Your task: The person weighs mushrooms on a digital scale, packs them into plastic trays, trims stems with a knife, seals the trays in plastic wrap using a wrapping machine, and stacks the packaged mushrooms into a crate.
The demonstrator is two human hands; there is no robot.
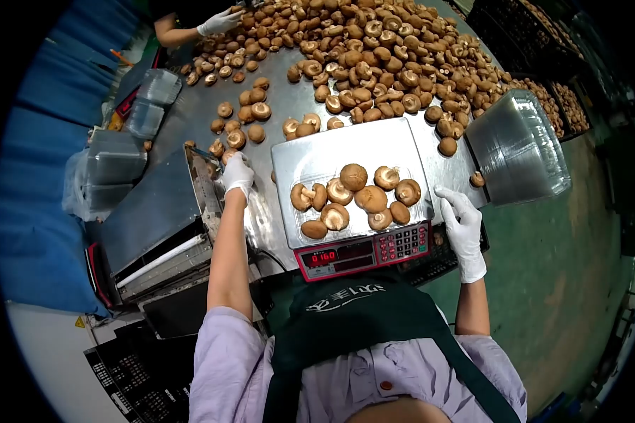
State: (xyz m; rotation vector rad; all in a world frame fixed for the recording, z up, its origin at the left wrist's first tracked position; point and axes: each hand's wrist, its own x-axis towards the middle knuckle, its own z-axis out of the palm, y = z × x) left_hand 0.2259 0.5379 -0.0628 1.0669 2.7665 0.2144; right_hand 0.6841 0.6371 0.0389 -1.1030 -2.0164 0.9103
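My left hand [238, 175], in a white glove, is closed at the left of the scale, its fingertips on a brown shiitake mushroom [229, 156]; the fingers partly hide their grip. Beside the scale's right edge, my gloved right hand [463, 233] is open and holds nothing, its fingers stretched forward. Between the hands stands a digital scale [346, 144] with a steel plate and a red front panel. Several shiitake mushrooms [370, 199] lie loose on its plate, some cap up, some stem up. Red digits on the display [324, 257] appear to read 0160.
A large mushroom heap [381, 63] covers the back of the steel table [183, 127]. Stacked clear plastic trays [518, 151] stand at right; more trays [116, 166] are at left. Another person's gloved hand [220, 22] is at the heap's far left. Crates [571, 106] stand behind right.
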